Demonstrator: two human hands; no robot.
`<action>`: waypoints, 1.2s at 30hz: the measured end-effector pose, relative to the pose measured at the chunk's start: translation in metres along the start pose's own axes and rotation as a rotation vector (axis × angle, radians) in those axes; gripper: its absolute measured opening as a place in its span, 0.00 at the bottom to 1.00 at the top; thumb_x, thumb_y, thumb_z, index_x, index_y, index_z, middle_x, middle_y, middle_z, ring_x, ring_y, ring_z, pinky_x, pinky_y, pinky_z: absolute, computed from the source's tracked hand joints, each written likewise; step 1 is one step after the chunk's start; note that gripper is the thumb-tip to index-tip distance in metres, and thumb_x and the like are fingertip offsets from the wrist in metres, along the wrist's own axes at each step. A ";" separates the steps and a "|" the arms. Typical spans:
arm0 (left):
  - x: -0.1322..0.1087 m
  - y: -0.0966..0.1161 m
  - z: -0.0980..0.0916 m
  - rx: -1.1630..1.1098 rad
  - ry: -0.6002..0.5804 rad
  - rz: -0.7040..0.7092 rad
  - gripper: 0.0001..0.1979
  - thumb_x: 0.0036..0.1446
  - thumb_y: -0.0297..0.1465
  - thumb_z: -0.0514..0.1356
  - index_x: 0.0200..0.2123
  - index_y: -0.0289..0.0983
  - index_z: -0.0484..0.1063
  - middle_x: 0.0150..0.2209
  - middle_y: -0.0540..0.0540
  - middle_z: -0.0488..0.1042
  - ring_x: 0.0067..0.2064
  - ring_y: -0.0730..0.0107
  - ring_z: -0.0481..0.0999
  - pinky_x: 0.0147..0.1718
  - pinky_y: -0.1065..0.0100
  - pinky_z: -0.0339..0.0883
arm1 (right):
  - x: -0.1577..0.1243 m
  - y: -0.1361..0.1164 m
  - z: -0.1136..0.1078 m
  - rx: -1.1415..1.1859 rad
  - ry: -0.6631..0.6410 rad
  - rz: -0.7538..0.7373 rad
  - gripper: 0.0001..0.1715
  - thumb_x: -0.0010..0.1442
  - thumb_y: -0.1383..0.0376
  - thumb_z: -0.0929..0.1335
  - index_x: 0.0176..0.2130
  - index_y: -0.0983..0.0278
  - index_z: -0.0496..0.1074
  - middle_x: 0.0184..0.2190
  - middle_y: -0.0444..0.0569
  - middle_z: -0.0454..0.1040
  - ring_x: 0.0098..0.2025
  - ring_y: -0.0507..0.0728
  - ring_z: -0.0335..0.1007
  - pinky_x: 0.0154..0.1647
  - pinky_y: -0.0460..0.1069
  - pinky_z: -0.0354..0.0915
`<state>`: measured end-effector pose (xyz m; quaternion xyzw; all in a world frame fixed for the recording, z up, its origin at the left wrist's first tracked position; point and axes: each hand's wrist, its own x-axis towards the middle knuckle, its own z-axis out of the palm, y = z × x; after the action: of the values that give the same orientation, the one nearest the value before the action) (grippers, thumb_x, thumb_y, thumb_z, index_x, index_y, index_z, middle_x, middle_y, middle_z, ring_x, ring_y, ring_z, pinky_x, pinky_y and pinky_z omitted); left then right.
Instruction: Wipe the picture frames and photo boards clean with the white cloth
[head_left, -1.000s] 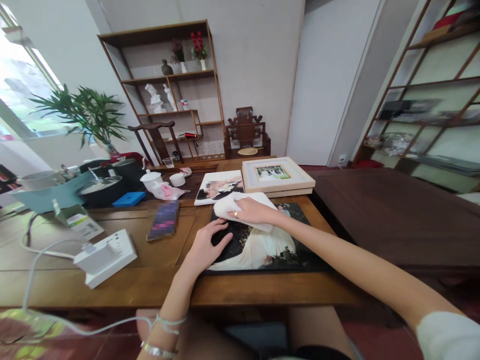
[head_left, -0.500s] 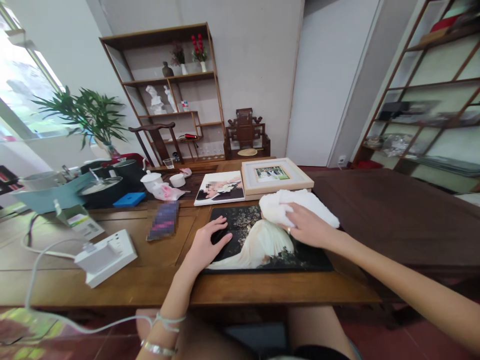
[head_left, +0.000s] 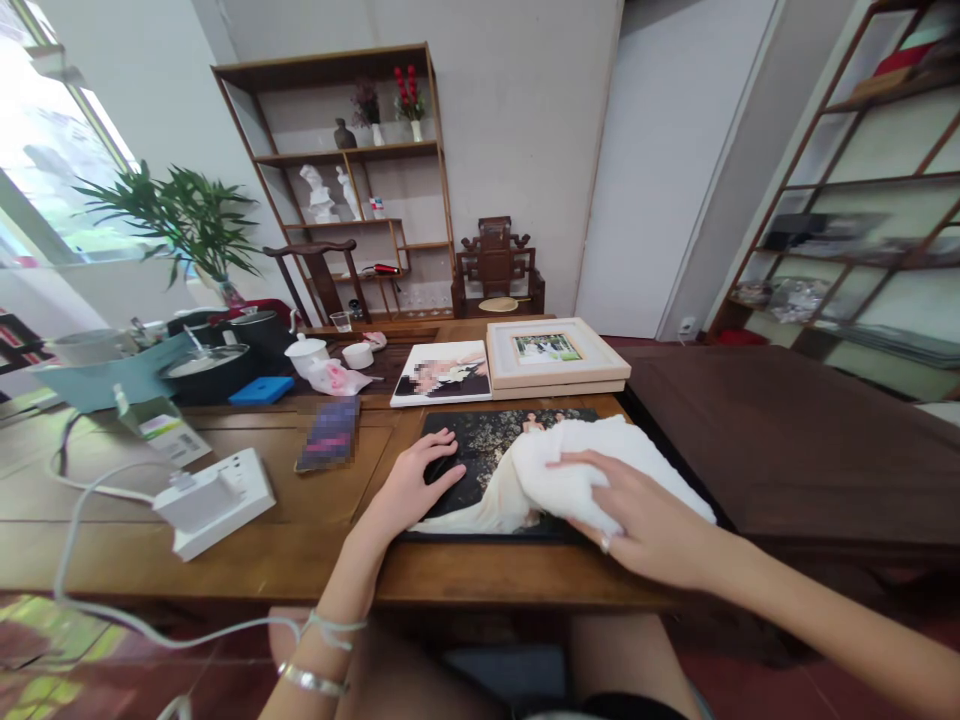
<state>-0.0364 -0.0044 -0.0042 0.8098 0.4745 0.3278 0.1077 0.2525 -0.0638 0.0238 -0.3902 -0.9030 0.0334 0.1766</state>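
Observation:
A dark photo panel showing a long pale gown lies flat on the wooden table near its front edge. My left hand rests on the panel's left side, fingers spread. In my right hand is a bunched white towel, pressed on the panel's right half and covering much of it. The towel trails past the panel's right edge. Behind the panel lie a white-edged photo print and a light wooden picture frame with a small photo inside.
To the left sit a white power strip with a cable, a blurred purple item, a blue box and a white teapot. A brown-covered table stands at right. Shelves line the back wall.
My right hand has drawn the towel toward me and slightly right, uncovering the panel's upper part. My left hand stays in place on the panel.

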 end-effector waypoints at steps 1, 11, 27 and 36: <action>0.000 0.000 0.000 -0.004 -0.003 0.000 0.15 0.53 0.36 0.58 0.41 0.34 0.74 0.50 0.38 0.71 0.54 0.59 0.69 0.54 0.57 0.61 | 0.009 0.008 0.000 -0.010 0.013 0.015 0.11 0.57 0.64 0.63 0.29 0.65 0.72 0.52 0.60 0.65 0.54 0.65 0.59 0.55 0.58 0.56; -0.001 0.001 0.000 -0.035 0.025 -0.023 0.14 0.53 0.36 0.59 0.40 0.35 0.74 0.49 0.40 0.72 0.53 0.60 0.69 0.54 0.57 0.61 | 0.077 0.082 0.013 -0.039 0.019 0.188 0.21 0.62 0.57 0.59 0.42 0.69 0.69 0.44 0.60 0.70 0.49 0.66 0.62 0.48 0.57 0.59; 0.001 0.002 -0.001 -0.022 0.041 -0.054 0.15 0.51 0.38 0.60 0.39 0.36 0.75 0.49 0.41 0.73 0.52 0.58 0.71 0.53 0.57 0.63 | -0.051 -0.034 0.002 -0.072 0.004 -0.032 0.12 0.38 0.75 0.63 0.24 0.58 0.66 0.60 0.43 0.57 0.62 0.64 0.46 0.61 0.61 0.49; 0.004 0.000 0.003 0.031 0.046 -0.037 0.16 0.52 0.37 0.58 0.41 0.35 0.75 0.49 0.39 0.72 0.53 0.58 0.70 0.53 0.57 0.62 | 0.002 0.009 0.005 -0.025 0.058 0.060 0.08 0.54 0.68 0.63 0.28 0.64 0.71 0.52 0.58 0.65 0.53 0.65 0.58 0.53 0.60 0.57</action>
<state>-0.0331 -0.0009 -0.0053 0.7946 0.4969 0.3371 0.0904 0.2558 -0.0556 0.0184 -0.4199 -0.8859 0.0162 0.1967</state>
